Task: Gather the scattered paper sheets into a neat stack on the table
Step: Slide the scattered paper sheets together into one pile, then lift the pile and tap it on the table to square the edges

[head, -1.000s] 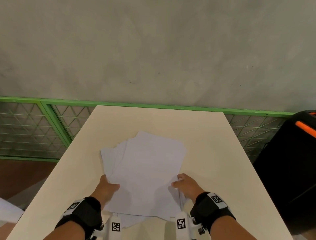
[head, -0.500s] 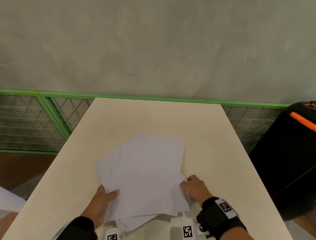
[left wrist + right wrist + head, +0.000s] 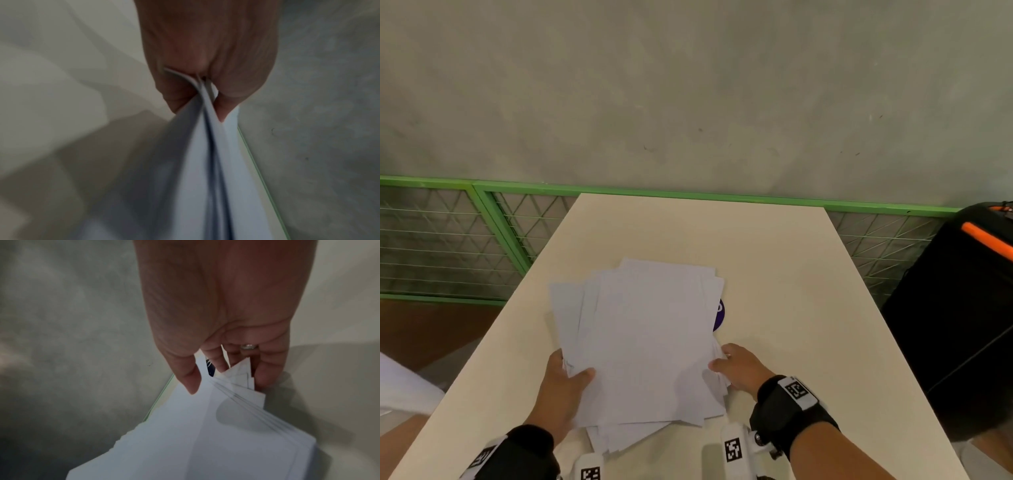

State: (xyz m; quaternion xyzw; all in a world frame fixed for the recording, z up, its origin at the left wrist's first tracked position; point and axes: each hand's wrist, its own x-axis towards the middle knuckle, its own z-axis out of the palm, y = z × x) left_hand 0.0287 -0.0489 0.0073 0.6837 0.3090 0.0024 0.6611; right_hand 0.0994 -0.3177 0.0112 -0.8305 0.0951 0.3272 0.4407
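Since the earlier frame, the paper sheets (image 3: 650, 342) were lifted, uncovering a dark round sticker (image 3: 718, 314). The fanned, thin white sheets were pinched by the left hand (image 3: 561, 390) and right hand (image 3: 739, 371) above the smooth beige table (image 3: 791, 291).

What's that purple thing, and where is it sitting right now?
In the head view the purple thing lies on the table, mostly hidden under the right edge of the paper sheets, just beyond the right hand. What it is cannot be told.
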